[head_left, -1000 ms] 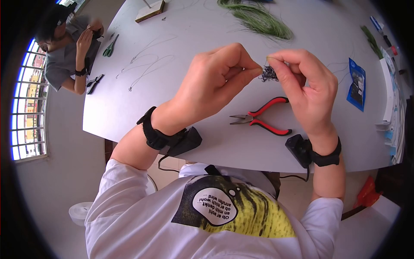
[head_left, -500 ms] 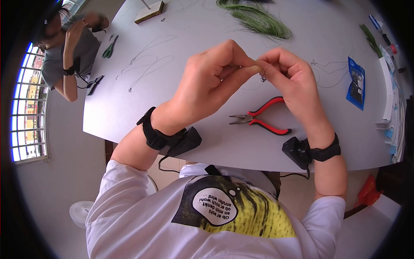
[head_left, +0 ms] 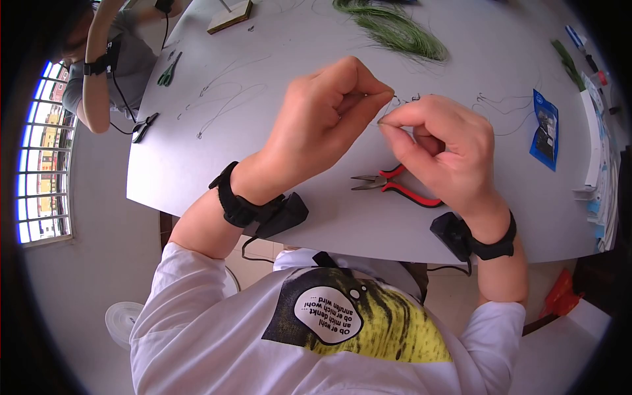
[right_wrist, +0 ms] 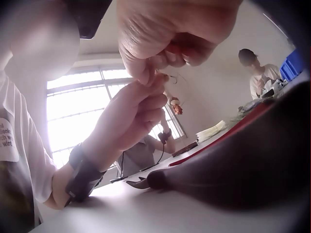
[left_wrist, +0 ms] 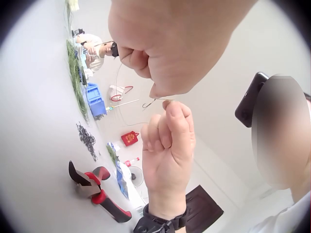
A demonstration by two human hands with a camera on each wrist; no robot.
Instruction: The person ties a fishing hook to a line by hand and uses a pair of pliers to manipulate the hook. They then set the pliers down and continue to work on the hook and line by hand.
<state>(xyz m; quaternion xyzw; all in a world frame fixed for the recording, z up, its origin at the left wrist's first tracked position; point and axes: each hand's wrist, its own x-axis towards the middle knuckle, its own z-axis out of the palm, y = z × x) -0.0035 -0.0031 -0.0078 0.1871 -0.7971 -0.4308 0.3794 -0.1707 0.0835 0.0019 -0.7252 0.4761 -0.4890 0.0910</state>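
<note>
One hook (left_wrist: pixel 148 104) is pinched by the left hand (head_left: pixel 322 115), its line (left_wrist: pixel 162 99) by the right hand (head_left: pixel 449 146), at the frame's upper centre; tying is judged unfinished. Beyond, loose hooks (left_wrist: pixel 87 141) are heaped, seemingly pending; at upper left, several lined hooks (head_left: pixel 199 136) are laid, apparently done.

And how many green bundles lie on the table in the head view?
2: a large bundle at the top, a smaller bundle near the right edge; others may be hidden.
</note>
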